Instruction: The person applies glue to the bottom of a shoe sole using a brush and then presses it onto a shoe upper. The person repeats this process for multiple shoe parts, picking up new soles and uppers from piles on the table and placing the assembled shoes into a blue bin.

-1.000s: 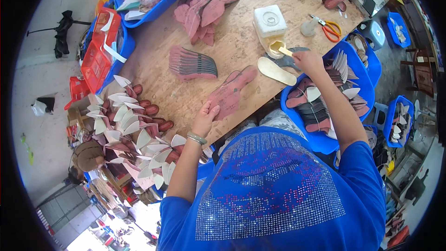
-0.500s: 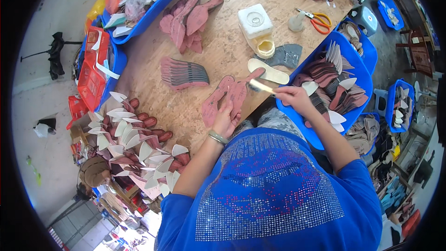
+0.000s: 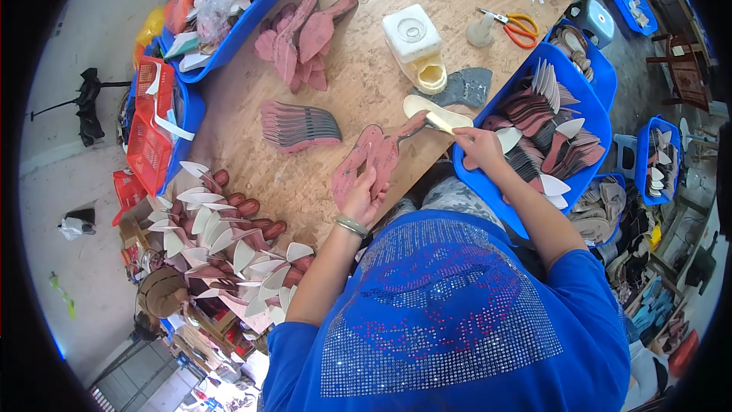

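Left hand [image 3: 363, 197]: my fingers are closed in a pinch on the lower end of two pink sole pieces [image 3: 355, 164], one overlapping the other, held over the near side of the table [image 3: 366, 61].
Right hand [image 3: 480, 149]: fingertips drawn together on a pale-handled brush [image 3: 441, 123], tip end pointing left at the narrow end of one piece. Honestly can't tell if it's touching.
Wrist: pale bangle [image 3: 351, 224] on the left one.
Behind the brush: a cream insole [image 3: 417, 104] flat on the table, partly covered.
Past that: dark grey sheet [image 3: 471, 85], and just beside it a yellowish cup [image 3: 431, 76] up against a white block [image 3: 412, 29].
Further right: little whitish bottle [image 3: 480, 32] next to orange-handled pliers [image 3: 520, 29].
Left of the soles: a neat fanned stack [image 3: 300, 128] of pink-and-black pieces, messier pink pile [image 3: 305, 38] behind it.
By my right arm: blue tub [image 3: 478, 192] crammed with more pieces, some white-tipped.
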The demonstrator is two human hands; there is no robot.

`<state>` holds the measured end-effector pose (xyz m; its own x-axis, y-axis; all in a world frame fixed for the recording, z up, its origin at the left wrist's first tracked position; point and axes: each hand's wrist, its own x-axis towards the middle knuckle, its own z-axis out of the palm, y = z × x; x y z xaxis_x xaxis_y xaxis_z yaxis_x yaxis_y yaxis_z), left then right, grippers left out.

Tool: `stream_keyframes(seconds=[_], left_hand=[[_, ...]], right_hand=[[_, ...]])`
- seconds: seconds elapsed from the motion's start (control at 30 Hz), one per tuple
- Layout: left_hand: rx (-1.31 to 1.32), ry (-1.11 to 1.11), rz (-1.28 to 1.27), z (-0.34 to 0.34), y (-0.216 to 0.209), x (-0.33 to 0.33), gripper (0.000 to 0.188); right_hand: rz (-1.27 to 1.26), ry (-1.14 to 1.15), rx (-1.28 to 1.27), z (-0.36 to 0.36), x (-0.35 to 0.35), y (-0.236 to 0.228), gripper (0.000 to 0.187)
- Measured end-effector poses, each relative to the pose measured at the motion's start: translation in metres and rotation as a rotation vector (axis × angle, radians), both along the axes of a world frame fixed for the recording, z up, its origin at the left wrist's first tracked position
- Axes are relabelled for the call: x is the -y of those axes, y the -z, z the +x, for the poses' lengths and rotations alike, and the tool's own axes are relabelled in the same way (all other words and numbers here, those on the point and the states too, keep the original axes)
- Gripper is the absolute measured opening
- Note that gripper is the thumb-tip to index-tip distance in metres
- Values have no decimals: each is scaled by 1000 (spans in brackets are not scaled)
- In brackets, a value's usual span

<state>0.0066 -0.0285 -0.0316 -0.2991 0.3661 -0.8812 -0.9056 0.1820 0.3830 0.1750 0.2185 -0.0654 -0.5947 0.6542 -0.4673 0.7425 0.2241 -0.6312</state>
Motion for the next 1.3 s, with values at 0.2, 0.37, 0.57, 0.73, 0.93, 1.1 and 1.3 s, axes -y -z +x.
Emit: stream_keyframes(seconds=[0.2,0.37,0.57,0.73,0.93,1.1,1.3], left_hand=[[-399,446,-13,-25,24,16,20],[-920,636,-84,-23,7,2,24],[-1119,805,-314,-17,-11,-3,27],[-1143,808,-372,-10,-1,2,29],[-1094,724,-295,-7,1,2,29],[-1120,681,-281,-4,9,2,27],[-585,410,-164,-3,10,-3,23]], right_hand=[[208,-83,-77,-24,-16,32,25],[246,-168,-162,-42,-11,25,23],[102,-287,-189,-47,20,-50,21],[231,-388,-442,-53,48,-58,19],[174,-276,-381,-50,27,-40,20],[137,-229,-123,-46,-8,1,23],[153,-84,-46,-15,-23,25,24]])
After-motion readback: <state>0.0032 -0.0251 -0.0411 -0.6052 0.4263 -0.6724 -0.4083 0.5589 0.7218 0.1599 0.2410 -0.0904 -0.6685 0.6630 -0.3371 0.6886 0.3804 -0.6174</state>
